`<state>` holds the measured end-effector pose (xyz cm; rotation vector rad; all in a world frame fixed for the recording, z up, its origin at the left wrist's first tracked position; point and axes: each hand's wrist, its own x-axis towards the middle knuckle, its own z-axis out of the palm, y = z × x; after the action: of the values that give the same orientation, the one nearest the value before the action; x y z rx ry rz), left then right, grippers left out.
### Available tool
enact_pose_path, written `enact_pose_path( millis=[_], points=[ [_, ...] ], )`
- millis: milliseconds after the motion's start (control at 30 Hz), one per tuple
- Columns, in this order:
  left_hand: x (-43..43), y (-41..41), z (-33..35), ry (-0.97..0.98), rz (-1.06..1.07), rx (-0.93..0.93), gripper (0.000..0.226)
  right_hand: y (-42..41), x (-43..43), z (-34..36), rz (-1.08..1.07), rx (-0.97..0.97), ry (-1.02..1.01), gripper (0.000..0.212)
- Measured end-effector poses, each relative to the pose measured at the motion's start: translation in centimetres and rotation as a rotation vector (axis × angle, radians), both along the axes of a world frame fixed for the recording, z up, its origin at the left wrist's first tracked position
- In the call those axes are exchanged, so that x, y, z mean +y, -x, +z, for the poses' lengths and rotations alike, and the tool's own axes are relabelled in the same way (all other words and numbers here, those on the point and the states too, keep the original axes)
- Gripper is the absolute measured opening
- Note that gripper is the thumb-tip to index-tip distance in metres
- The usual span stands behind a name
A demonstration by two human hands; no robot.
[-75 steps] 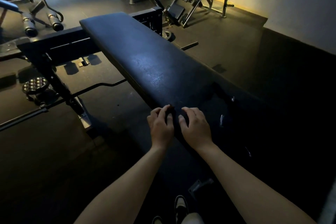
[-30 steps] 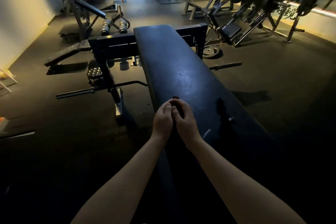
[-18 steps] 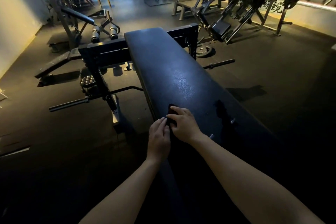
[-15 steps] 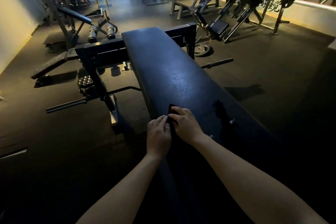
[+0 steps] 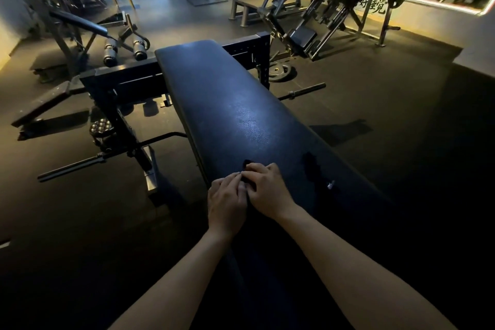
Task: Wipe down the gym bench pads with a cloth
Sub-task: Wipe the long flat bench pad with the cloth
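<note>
Both hands on near part of long black bench pad, side by side, touching. Right hand fingers curled, pinching small dark cloth against pad; left hand fingers together, flat at pad's left edge. Versus half second ago: pose nearly unchanged, left fingertips closer to right thumb. Barbell on floor left.

To your left: barbell on dark rubber floor. Beyond: weight plate lying flat, leg-roller pads, plate-loaded machine at right.
</note>
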<state>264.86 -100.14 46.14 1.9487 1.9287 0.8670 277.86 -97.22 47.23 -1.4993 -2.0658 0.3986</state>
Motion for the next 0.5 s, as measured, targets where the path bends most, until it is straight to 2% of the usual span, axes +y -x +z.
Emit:
enact_pose_path(
  millis=[133, 200, 300, 367, 500],
  points=[
    [1.9, -1.1, 0.9, 0.007, -0.023, 0.040, 0.048, -3.0, 1.0, 0.6, -0.004, -0.049, -0.059, 0.028],
    [2.5, -2.3, 1.3, 0.015, -0.079, 0.092, 0.048, -6.2, 2.8, 0.9, -0.208, -0.053, -0.092, 0.028],
    [2.9, -3.6, 1.0, 0.033, -0.155, 0.254, 0.047, -9.3, 4.1, 1.3, -0.473, -0.043, 0.125, 0.041],
    [3.3, -3.6, 0.7, 0.041, -0.151, 0.256, 0.047, -8.3, 3.9, 1.1, -0.443, -0.018, 0.154, 0.039],
    [3.3, -3.1, 0.5, 0.008, -0.142, 0.140, 0.052, -3.4, 1.9, 0.7, -0.196, 0.049, 0.047, 0.026]
  ],
)
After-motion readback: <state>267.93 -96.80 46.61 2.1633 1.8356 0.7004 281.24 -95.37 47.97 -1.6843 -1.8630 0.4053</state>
